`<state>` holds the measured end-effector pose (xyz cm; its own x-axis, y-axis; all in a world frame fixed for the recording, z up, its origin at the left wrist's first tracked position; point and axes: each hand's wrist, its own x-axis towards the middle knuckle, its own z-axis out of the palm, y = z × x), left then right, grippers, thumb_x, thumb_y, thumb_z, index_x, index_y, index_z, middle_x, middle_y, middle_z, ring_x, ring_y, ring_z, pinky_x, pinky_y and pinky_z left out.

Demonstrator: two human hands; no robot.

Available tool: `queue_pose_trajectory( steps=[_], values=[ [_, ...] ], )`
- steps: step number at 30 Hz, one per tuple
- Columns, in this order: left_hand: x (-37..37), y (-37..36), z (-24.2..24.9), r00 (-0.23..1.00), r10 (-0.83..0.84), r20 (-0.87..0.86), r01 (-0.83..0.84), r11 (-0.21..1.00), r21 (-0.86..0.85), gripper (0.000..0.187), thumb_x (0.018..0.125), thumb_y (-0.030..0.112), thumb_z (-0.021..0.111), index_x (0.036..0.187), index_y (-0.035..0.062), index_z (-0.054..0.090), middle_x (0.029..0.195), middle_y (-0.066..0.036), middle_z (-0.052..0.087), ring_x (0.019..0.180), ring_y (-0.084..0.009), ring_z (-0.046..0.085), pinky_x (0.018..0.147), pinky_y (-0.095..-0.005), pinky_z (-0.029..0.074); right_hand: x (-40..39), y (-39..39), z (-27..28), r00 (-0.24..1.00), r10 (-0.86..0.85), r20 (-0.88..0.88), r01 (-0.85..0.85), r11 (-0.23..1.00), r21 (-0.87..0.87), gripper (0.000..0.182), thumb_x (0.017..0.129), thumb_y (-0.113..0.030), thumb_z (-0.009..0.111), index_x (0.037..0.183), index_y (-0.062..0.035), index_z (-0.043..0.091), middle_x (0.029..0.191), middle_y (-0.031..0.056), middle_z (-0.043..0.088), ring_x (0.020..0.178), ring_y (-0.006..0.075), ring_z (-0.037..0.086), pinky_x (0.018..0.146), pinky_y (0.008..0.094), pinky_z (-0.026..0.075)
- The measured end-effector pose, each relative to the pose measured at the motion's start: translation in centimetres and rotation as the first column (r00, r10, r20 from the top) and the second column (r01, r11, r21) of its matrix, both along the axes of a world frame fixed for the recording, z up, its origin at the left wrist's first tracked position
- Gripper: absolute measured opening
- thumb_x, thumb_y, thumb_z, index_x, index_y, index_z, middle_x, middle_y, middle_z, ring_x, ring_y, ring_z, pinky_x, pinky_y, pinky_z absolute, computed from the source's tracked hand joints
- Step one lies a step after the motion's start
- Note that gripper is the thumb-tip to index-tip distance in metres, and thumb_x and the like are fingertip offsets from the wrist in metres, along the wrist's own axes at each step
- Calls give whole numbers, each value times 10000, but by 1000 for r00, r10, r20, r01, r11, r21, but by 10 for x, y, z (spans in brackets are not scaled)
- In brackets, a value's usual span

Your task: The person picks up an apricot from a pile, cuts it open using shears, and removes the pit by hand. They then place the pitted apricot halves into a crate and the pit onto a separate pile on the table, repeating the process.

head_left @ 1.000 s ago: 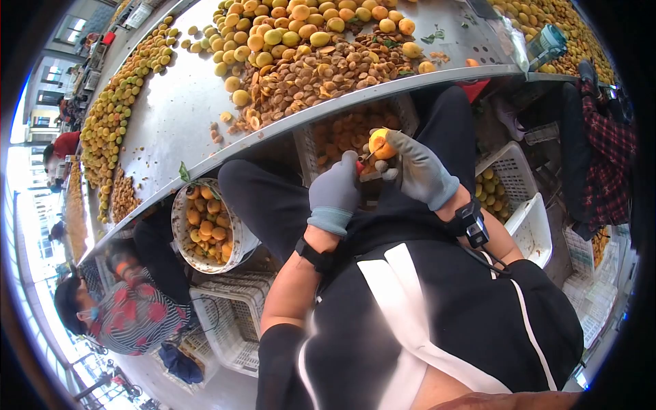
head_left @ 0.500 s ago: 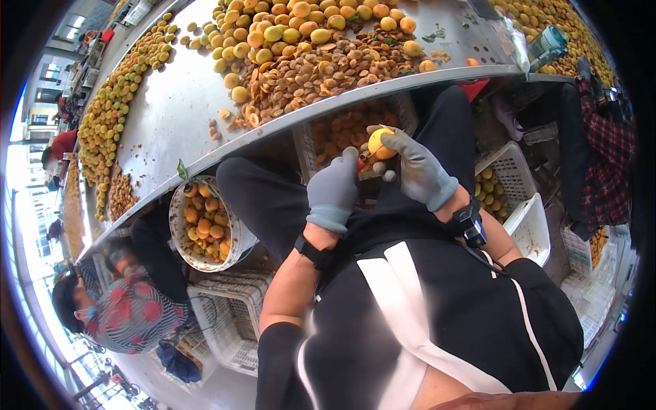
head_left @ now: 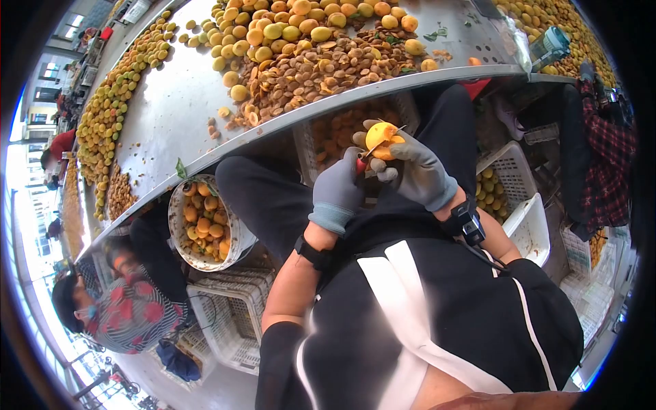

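Observation:
My left hand, in a grey glove, is closed round a small tool with a red handle. Its tip meets the fruit. Between the gloved fingers of my right hand is a yellow-orange fruit, with a cut-looking flap on its lower right side. Both hands are close together above my lap, over a crate of orange fruit pieces under the table edge.
A metal table bears whole fruit and a brown heap of pits. A white bucket of fruit stands left, crates right. Co-workers sit at left and right.
The fruit has turned and now shows a flap opened at its side. My left hand has moved slightly right, and the fingers of my right hand have shifted round the fruit.

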<state>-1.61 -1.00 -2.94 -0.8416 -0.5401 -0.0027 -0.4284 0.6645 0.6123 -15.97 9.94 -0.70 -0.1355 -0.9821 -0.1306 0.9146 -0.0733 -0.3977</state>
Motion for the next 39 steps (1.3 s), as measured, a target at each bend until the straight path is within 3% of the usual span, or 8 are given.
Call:
queue_pose_trajectory(
  steps=[6, 12, 23, 25, 29, 33, 35, 39],
  values=[
    [1, 1, -1, 999, -16, -30, 22, 979, 204, 262, 833, 141, 604, 1060, 57, 503, 856, -212, 629, 833, -409, 604, 675, -464, 478, -9, 0, -8, 991, 108, 76, -101, 991, -83, 581, 854, -69, 562, 1394, -40, 348, 1317, 164, 488, 855, 183, 601, 614, 216, 482],
    [5, -1, -15, 992, 38, -120, 43, 798, 602, 279, 826, 107, 622, 1086, 31, 557, 920, -190, 655, 852, -335, 643, 743, -373, 503, -16, 1, -10, 980, 132, -147, -129, 991, 27, 636, 801, -50, 568, 1397, -43, 347, 1260, 149, 527, 921, 189, 608, 587, 202, 462],
    [18, -11, -48, 994, 41, -100, 57, 586, 809, 340, 804, 24, 583, 1142, 15, 555, 940, -146, 652, 853, -237, 630, 797, -319, 493, -17, -6, -13, 787, 157, -597, -17, 972, 234, 571, 783, -116, 502, 1335, 10, 427, 1164, 111, 571, 1021, 193, 582, 870, 250, 477],
    [18, -13, -42, 995, -30, -94, 93, 612, 785, 265, 884, 38, 592, 1141, 7, 537, 1016, -81, 636, 880, -172, 645, 774, -313, 556, -18, -5, -13, 830, 173, -531, -56, 972, 228, 573, 784, -108, 497, 1340, 7, 423, 1166, 115, 569, 1017, 190, 583, 870, 253, 477],
    [19, -10, -36, 996, 20, -83, 52, 623, 780, 340, 815, 40, 595, 1151, 10, 557, 952, -120, 652, 846, -210, 618, 796, -306, 490, -14, -8, -15, 855, 149, -496, -43, 975, 220, 517, 827, -129, 506, 1326, -12, 441, 1138, 108, 584, 939, 167, 604, 781, 247, 499],
    [18, -11, -32, 992, 62, -106, 65, 469, 881, 281, 854, 50, 600, 1130, 10, 564, 938, -64, 636, 827, -143, 585, 779, -278, 488, -12, -9, -14, 892, 236, -385, -114, 942, 315, 429, 887, -196, 536, 1279, -32, 481, 1073, 72, 609, 867, 138, 612, 692, 228, 499],
    [20, -12, -26, 990, 82, -119, 73, 426, 902, 255, 868, 56, 602, 1118, 13, 569, 926, -46, 628, 815, -122, 571, 768, -268, 488, -7, -12, -18, 945, 123, -302, -16, 943, 333, 352, 876, -238, 632, 1165, -51, 557, 1046, 51, 619, 964, 132, 597, 885, 255, 464],
    [23, -14, -13, 977, 168, -128, 56, 380, 923, 202, 892, 70, 601, 1088, 27, 578, 908, -21, 615, 784, -95, 554, 726, -249, 485, -7, -11, -40, 975, 76, -207, -9, 951, 308, 305, 877, -200, 629, 1133, -46, 570, 1044, 59, 624, 964, 137, 599, 892, 258, 462]
  ],
)
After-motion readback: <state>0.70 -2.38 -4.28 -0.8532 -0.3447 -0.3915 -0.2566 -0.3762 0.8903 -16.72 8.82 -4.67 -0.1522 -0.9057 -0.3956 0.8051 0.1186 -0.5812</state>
